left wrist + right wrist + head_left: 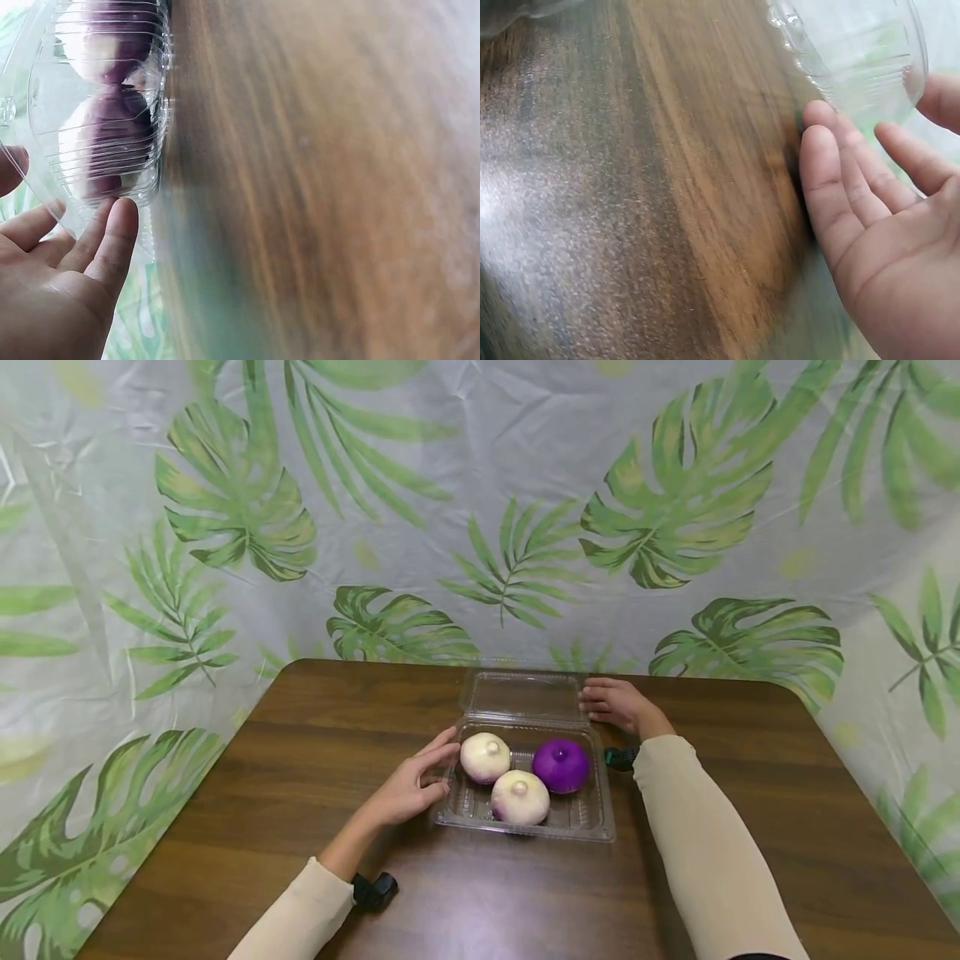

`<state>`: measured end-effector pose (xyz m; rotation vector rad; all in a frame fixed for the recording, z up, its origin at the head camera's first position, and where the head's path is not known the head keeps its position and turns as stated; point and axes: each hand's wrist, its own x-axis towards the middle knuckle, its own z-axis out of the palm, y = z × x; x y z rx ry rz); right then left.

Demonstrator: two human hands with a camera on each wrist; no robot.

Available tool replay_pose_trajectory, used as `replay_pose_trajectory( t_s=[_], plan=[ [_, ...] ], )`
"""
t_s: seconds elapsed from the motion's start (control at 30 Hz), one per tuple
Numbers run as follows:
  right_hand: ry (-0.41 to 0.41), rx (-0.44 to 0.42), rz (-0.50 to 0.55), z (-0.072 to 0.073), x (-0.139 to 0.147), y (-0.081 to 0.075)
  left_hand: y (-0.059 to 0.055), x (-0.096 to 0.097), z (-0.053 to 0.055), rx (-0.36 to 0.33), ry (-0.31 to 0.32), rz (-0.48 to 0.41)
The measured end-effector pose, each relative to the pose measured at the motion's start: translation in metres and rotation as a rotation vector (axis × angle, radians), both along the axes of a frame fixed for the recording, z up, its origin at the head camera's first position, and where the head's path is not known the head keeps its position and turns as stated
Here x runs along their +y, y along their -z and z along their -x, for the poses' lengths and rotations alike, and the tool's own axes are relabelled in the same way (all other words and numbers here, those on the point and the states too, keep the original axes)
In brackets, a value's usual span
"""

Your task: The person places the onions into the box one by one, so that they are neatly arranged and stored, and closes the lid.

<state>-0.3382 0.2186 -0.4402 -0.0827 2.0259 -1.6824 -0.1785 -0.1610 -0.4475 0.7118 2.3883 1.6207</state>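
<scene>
A clear plastic clamshell container (596,822) lies unfolded on the table, its lid (525,695) laid back on the far side. Inside its base sit two white-and-purple turnips, the rear one (485,757) at the left and the other (521,797) in front, plus a deep-purple round vegetable (561,766) at the right. My left hand (408,787) is at the base's left side, fingers extended, fingertips right at the ribbed wall in the left wrist view. With fingers loosely extended, my right hand (618,703) is beside the lid's right edge; its fingertips meet the lid's side in the right wrist view.
The dark wooden table (300,752) extends around the container on both sides and in front. Behind it hangs a grey sheet (405,543) with green leaf prints. A dark band with a small camera (375,890) is on the left wrist.
</scene>
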Motion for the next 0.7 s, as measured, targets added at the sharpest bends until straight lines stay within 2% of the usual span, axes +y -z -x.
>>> replay_pose_trajectory(
  t_s=[0.2,0.47,0.7],
  plan=[
    [0.034,-0.008,0.01,0.0011,-0.0018,0.0028,0.0002,0.0002,0.0006,-0.003,-0.001,0.0],
    [0.04,0.004,0.001,0.0025,-0.0022,0.0048,0.0009,-0.0005,0.0011,0.015,0.008,-0.003],
    [0.045,-0.006,-0.002,0.0017,-0.003,0.0031,0.0014,-0.0009,0.0017,0.001,0.002,0.007]
  ],
)
